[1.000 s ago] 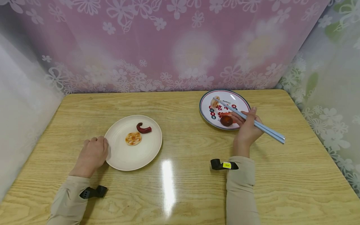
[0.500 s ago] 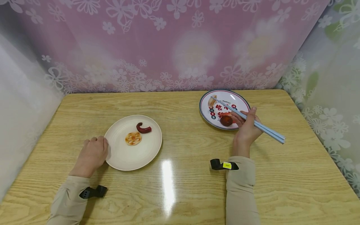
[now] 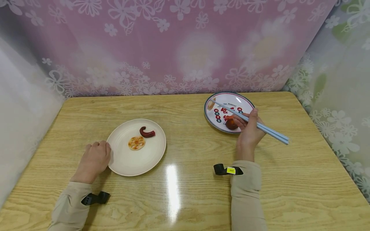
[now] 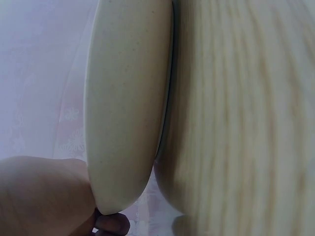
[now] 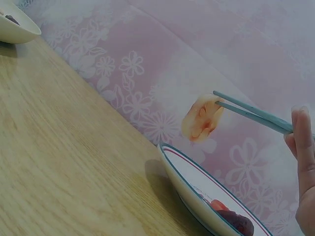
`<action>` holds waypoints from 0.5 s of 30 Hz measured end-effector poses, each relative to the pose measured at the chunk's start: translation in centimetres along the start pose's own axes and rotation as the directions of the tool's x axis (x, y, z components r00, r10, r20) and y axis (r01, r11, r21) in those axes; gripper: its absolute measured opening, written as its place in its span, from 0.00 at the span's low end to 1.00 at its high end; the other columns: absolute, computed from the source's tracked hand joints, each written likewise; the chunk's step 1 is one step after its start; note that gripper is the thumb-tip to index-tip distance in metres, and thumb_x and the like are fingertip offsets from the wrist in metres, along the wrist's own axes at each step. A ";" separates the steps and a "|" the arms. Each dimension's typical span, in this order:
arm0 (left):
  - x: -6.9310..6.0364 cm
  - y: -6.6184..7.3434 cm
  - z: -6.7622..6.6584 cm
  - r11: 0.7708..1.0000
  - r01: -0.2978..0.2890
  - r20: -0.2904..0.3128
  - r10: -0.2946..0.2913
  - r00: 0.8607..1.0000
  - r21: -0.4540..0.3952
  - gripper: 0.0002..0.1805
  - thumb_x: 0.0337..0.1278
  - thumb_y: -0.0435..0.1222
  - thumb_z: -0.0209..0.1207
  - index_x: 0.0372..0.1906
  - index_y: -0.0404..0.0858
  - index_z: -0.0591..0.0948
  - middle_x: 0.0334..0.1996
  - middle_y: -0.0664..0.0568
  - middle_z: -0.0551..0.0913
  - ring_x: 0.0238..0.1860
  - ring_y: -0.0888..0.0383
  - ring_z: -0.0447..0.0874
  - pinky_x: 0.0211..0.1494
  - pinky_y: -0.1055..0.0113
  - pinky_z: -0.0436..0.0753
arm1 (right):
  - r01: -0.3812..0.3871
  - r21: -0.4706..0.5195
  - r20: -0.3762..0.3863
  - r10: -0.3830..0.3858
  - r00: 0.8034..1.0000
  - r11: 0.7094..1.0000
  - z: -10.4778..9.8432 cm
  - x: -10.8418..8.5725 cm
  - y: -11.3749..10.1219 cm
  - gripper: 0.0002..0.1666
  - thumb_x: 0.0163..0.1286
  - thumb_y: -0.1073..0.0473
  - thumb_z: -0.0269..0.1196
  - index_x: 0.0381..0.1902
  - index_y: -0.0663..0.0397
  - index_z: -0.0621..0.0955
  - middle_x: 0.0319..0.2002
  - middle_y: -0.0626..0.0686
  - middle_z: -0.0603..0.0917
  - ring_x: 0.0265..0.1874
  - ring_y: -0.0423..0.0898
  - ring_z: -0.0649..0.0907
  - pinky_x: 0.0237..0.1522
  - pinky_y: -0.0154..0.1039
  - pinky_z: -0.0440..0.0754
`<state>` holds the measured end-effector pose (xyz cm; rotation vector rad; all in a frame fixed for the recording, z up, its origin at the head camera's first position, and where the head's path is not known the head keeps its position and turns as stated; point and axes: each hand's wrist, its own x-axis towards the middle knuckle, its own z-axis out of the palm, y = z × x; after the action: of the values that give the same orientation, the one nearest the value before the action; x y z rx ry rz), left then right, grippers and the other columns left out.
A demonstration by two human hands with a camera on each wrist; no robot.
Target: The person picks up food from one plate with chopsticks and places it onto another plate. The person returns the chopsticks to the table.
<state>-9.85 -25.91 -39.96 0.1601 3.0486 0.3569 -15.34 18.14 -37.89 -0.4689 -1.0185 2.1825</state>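
My left hand (image 3: 95, 158) grips the left rim of a cream plate (image 3: 141, 162); the left wrist view shows fingers around the plate's edge. On that plate lie a browned lotus root slice (image 3: 136, 143) and a dark red octopus tentacle (image 3: 148, 133). My right hand (image 3: 250, 132) holds pale blue chopsticks (image 3: 270, 131). Between their tips is another lotus root slice (image 5: 201, 118), raised clear of the patterned plate (image 5: 184, 169) in the right wrist view. A brown round food piece (image 3: 231, 124) and an orange-red piece (image 3: 229, 117) lie on the patterned plate, partly hidden by my fingers.
Both plates stand on a wood-grain table (image 3: 185, 138), cream at left and patterned at back right. A pink floral curtain (image 3: 185, 57) hangs behind the table's back edge. Pale curtains flank both sides.
The pinched lotus root slice has moved left with the chopsticks, from over the patterned plate's inside to over its left rim. My right hand shifts slightly left; my left hand stays at the cream plate.
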 end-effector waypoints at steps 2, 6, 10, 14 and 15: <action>0.0 0.0 0.0 1.000 0.001 0.002 -0.001 1.000 -0.001 0.21 0.73 0.32 0.34 0.36 0.20 0.73 0.32 0.27 0.76 0.41 0.30 0.75 0.50 0.40 0.67 | -0.002 0.001 0.007 0.002 1.000 1.000 0.1 -0.1 0.0 0.21 0.69 0.54 0.61 0.32 0.72 0.81 0.25 0.64 0.83 0.21 0.53 0.87 0.23 0.38 0.84; 0.0 0.0 0.0 1.000 0.004 0.003 -0.004 1.000 -0.005 0.21 0.73 0.32 0.34 0.36 0.20 0.73 0.32 0.27 0.76 0.41 0.30 0.74 0.51 0.40 0.67 | 0.005 0.002 0.023 -0.005 1.000 1.000 0.4 -0.3 0.1 0.20 0.71 0.56 0.60 0.32 0.72 0.80 0.27 0.65 0.82 0.20 0.53 0.86 0.22 0.37 0.83; 0.1 -0.1 0.0 1.000 0.003 0.001 -0.003 1.000 -0.005 0.21 0.73 0.32 0.34 0.36 0.20 0.73 0.32 0.27 0.76 0.41 0.30 0.74 0.50 0.40 0.67 | 0.002 -0.003 0.033 -0.002 0.999 1.000 0.6 -0.5 0.2 0.20 0.71 0.55 0.59 0.31 0.71 0.80 0.25 0.64 0.82 0.19 0.53 0.86 0.22 0.37 0.83; 0.0 -0.1 0.0 1.000 0.000 0.000 0.000 1.000 -0.004 0.21 0.73 0.32 0.34 0.35 0.20 0.73 0.31 0.27 0.76 0.40 0.31 0.75 0.49 0.41 0.67 | -0.008 -0.016 0.050 0.009 0.999 1.000 0.8 -0.7 0.3 0.21 0.70 0.53 0.61 0.30 0.70 0.79 0.21 0.63 0.83 0.19 0.53 0.86 0.22 0.38 0.84; 0.0 -0.1 0.1 1.000 -0.001 -0.001 0.001 1.000 -0.003 0.21 0.73 0.32 0.34 0.35 0.20 0.73 0.31 0.28 0.76 0.40 0.31 0.75 0.49 0.41 0.67 | -0.008 -0.025 0.059 0.009 0.998 1.000 0.8 -0.7 0.4 0.21 0.69 0.53 0.61 0.30 0.70 0.79 0.21 0.63 0.83 0.19 0.52 0.86 0.22 0.38 0.84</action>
<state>-9.88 -25.98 -40.03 0.1612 3.0486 0.3620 -15.43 17.01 -37.63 -0.4236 -1.0785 2.2050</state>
